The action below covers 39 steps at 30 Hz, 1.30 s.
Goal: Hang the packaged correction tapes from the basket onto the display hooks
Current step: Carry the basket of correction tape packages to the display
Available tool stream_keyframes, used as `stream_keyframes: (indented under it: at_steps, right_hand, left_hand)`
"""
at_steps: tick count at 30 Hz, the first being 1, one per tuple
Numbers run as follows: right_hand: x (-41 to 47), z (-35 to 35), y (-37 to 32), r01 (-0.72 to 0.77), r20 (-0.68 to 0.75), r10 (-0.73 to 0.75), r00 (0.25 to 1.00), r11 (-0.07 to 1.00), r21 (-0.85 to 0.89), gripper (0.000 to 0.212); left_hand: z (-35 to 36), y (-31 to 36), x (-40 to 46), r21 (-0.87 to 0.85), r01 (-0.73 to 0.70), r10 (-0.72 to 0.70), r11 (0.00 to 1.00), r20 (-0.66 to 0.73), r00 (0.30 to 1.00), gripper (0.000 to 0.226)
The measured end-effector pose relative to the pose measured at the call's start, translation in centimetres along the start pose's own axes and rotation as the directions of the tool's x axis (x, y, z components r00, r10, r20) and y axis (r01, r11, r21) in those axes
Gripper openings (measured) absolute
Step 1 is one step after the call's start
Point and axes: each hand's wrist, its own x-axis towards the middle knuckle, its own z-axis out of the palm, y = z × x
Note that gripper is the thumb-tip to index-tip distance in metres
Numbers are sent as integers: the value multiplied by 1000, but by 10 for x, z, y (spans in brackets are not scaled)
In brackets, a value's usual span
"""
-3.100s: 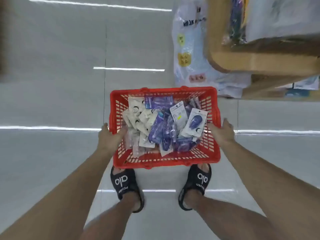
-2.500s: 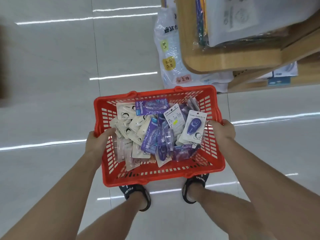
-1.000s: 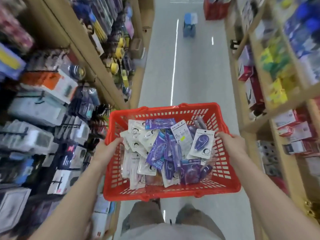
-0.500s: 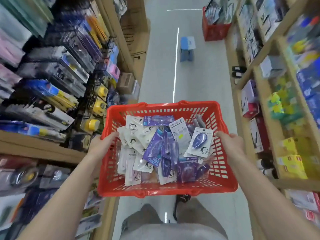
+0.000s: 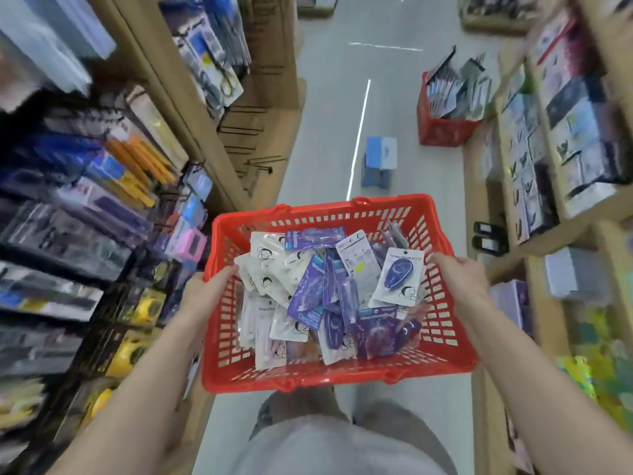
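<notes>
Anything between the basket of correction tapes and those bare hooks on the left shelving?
Nothing visible. The aisle floor between the basket and the bare hooks is open; the blue stool sits right of that line. Both hands grip the basket's rim.

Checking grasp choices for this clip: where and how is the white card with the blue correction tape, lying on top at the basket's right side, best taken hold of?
Probably by the card's top edge near its hang hole. The blue-tape card lies face up on the pile in the red basket, tilted, its upper end free. Come from above with the right hand, which now grips the rim beside it; the left hand grips the opposite rim.
</notes>
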Motion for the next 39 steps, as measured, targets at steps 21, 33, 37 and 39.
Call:
stream_keyframes:
  at_steps: [21,33,37,39]
  right_hand:
    - [456,140,-515,299,286,-213,934,906,-300,45]
    - [564,289,-656,428,407,-246,879,783,-452,19]
    - [571,326,-682,484,468,-241,850,709,-513,20]
    - [579,345,-689,511,496,-240,835,674,-534,20]
  left_hand:
    - [237,340,292,-327,97,-201,940,-301,932,45]
    - [271,394,439,-457,153,-353,876,-393,849,42]
    - [275,399,446,-554,169,-427,815,-378,822,56]
    - [277,400,448,-578,161,-440,800,-382,812,51]
